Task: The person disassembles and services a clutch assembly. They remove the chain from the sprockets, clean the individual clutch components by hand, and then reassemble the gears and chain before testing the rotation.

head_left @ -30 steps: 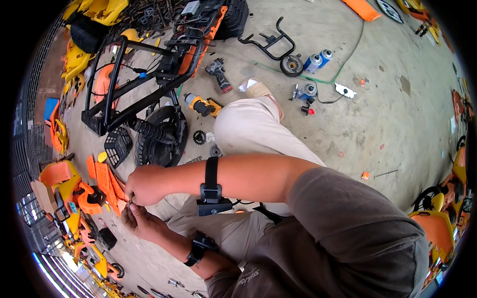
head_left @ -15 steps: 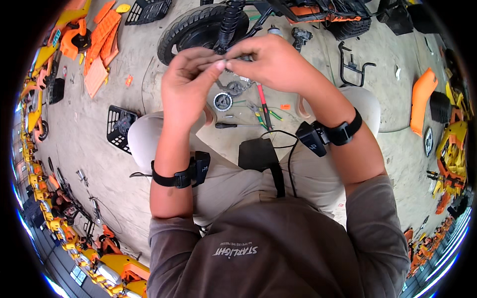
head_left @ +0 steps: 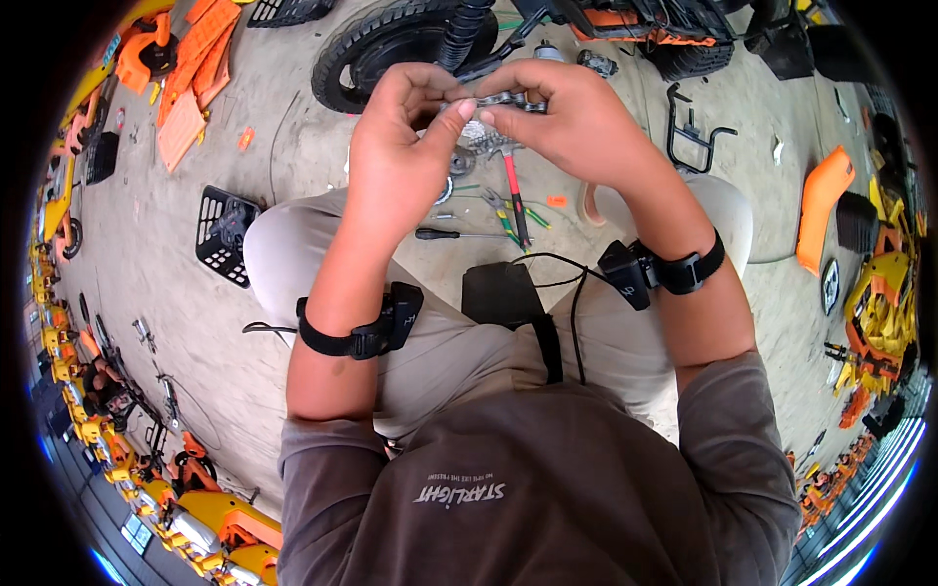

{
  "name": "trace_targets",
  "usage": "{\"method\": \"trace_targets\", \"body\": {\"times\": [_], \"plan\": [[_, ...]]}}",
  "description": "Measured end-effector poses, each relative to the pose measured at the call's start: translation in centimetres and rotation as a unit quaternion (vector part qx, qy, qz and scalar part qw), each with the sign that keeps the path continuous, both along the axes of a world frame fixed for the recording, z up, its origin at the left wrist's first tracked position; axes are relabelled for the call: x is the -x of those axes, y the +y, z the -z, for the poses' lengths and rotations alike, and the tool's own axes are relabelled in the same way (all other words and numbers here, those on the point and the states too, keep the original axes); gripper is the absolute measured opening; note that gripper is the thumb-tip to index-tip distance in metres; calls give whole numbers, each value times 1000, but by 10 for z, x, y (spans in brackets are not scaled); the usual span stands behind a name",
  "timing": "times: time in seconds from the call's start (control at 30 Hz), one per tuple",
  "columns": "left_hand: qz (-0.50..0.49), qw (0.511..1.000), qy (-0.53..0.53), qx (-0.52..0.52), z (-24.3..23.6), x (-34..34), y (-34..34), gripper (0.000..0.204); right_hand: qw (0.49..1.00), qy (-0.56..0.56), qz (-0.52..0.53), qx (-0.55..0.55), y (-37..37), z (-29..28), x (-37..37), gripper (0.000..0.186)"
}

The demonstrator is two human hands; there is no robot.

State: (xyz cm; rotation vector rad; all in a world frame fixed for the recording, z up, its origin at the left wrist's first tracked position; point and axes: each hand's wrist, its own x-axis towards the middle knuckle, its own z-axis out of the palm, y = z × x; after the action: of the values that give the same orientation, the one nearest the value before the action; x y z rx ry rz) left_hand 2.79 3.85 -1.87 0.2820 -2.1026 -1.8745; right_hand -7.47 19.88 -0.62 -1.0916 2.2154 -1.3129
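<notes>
Both hands grip a short length of metal chain (head_left: 520, 101) above the floor between my knees. My left hand (head_left: 399, 161) has its thumb pressed on the chain's left part, fingers curled behind it. My right hand (head_left: 572, 122) pinches it from the other side, thumb underneath. Just beyond them lie round metal sprockets (head_left: 459, 163), partly hidden, a red-handled hammer (head_left: 515, 190), green-and-yellow pliers (head_left: 500, 210) and a black screwdriver (head_left: 437, 233).
A scooter's wheel (head_left: 352, 68) and frame stand ahead. Orange body panels (head_left: 181, 132), a black basket (head_left: 223, 234), a bent tube frame (head_left: 692, 132) and an orange panel (head_left: 821, 210) lie around me. Several yellow scooters (head_left: 205, 513) line the edges.
My view has swung from the side to straight ahead since a second ago. Since half a second ago both hands have shifted slightly away from me, and more of the chain shows.
</notes>
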Motion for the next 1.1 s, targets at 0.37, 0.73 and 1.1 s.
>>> {"method": "trace_targets", "body": {"times": [0.37, 0.73, 1.1], "plan": [[-7, 999, 30, -45, -4, -4, -3, 25, 998, -45, 30, 17, -7, -17, -6, 19], [27, 982, 49, -179, -6, -8, -13, 21, 995, -27, 22, 97, -8, -14, -6, 17], [51, 976, 110, -181, -4, -5, -15, 26, 980, -140, 21, 140, -7, -20, 3, 17]]}}
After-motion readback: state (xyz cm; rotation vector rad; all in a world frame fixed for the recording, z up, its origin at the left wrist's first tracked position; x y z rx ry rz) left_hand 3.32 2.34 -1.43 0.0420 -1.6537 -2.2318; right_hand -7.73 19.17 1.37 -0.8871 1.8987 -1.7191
